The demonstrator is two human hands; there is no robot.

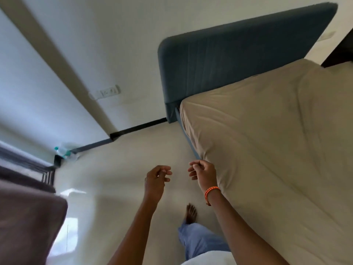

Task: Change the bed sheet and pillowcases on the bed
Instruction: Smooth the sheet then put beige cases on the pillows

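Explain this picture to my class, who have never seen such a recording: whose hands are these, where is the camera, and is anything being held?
There is no machine here. A person wears a wide-angle camera on the head, so the single tilted picture looks down along their own arms. The left hand and the right hand, which has an orange braided wristband, hover with loosely curled fingers and seem to hold nothing. The right hand is close to the hanging edge of the beige bed sheet, which covers the mattress; whether it touches is unclear. Behind stands a blue padded headboard. No pillows show on the bed. A clear plastic bottle sits in the floor corner.
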